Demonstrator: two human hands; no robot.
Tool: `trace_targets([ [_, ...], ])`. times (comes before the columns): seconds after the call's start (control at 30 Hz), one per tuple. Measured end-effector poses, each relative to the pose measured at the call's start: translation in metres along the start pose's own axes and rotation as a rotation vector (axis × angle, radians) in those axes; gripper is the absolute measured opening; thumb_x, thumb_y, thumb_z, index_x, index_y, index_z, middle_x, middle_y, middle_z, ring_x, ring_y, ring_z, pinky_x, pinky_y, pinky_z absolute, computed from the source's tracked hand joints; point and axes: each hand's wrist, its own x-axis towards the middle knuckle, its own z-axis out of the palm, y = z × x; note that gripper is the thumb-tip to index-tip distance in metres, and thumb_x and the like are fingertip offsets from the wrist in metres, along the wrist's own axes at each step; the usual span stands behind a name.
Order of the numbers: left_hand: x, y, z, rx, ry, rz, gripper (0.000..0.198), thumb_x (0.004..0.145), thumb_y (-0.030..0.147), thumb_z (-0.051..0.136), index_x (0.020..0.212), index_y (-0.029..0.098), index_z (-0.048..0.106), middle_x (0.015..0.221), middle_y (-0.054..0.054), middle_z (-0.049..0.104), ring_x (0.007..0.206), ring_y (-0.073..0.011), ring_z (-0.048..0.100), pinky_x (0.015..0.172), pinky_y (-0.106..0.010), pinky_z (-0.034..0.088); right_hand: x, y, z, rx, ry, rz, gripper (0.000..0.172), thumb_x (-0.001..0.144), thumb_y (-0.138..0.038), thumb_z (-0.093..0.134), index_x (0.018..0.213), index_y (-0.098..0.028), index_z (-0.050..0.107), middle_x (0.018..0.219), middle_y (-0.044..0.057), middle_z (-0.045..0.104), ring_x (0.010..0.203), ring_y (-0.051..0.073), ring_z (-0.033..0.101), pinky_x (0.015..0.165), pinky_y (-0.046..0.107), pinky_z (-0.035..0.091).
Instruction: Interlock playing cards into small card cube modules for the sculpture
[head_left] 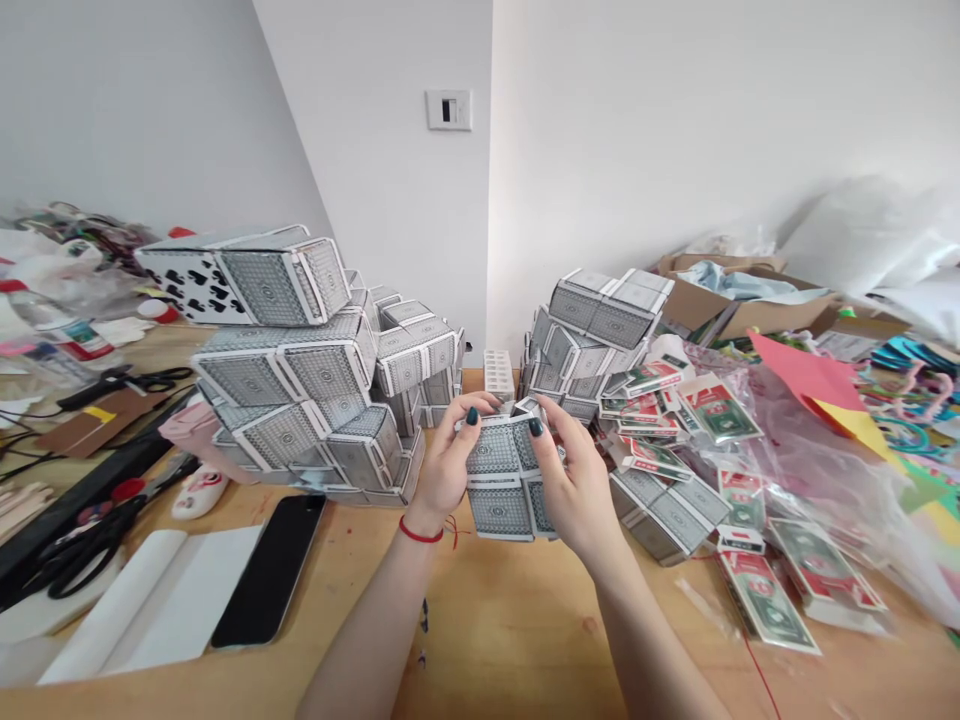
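Over the bare near part of the worktop (517,640), the left hand (442,465) and right hand (581,475) hold a playing-card block (496,508) between them, thumbs and fingers closed about its upper sides. It is likely light and hollow, its faces stiff yet crushable, the coating slick; broad, gentle pressure near the folded edges should suit. Beyond rise the left stack (322,375) and right stack (600,325), then the wall (397,190).

The bare left forearm (367,620) and right forearm (649,620) slant inward. The left hand (442,470) and right hand (577,480) face each other, a little apart, gripping with bent fingers. I can see the left thumb (466,436) upright, the right thumb (549,462) leaning inward, both nails dark teal.
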Motion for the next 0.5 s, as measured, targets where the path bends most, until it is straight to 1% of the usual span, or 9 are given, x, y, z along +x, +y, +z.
trace_targets([
  [0.17, -0.0002, 0.0002, 0.0024, -0.008, 0.020, -0.005, 0.015, 0.085, 0.032, 0.045, 0.089, 0.020, 0.054, 0.109, -0.006, 0.054, 0.104, -0.0197, 0.050, 0.092, -0.033, 0.038, -0.0002, -0.0008, 0.0012, -0.002, -0.009, 0.011, 0.041, 0.088, -0.041, 0.037, 0.123, -0.023, 0.048, 0.113, 0.010, 0.056, 0.103, 0.023, 0.051, 0.089, 0.040, 0.041],
  [0.27, -0.0005, 0.0010, 0.0033, -0.056, 0.018, -0.042, 0.016, 0.086, 0.033, 0.044, 0.089, 0.020, 0.053, 0.112, -0.006, 0.054, 0.105, -0.0197, 0.051, 0.091, -0.033, 0.040, -0.0004, -0.0016, 0.0022, -0.003, 0.003, 0.015, 0.042, 0.088, -0.040, 0.037, 0.125, -0.023, 0.046, 0.111, 0.010, 0.056, 0.101, 0.023, 0.052, 0.089, 0.040, 0.040],
  [0.37, -0.0002, 0.0004, 0.0032, -0.062, 0.019, -0.072, 0.015, 0.085, 0.033, 0.045, 0.090, 0.020, 0.052, 0.115, -0.006, 0.054, 0.105, -0.0197, 0.052, 0.091, -0.033, 0.041, -0.0007, -0.0016, 0.0032, 0.000, 0.001, 0.015, 0.041, 0.088, -0.038, 0.036, 0.126, -0.025, 0.045, 0.112, 0.010, 0.055, 0.104, 0.023, 0.050, 0.090, 0.041, 0.039],
  [0.5, 0.0007, -0.0013, 0.0022, -0.043, 0.029, -0.061, 0.015, 0.085, 0.034, 0.046, 0.090, 0.021, 0.053, 0.117, -0.005, 0.053, 0.104, -0.0187, 0.053, 0.090, -0.031, 0.041, -0.0018, -0.0034, 0.0044, 0.013, -0.011, 0.025, 0.039, 0.088, -0.037, 0.035, 0.125, -0.026, 0.043, 0.112, 0.009, 0.052, 0.104, 0.022, 0.050, 0.090, 0.041, 0.039],
])
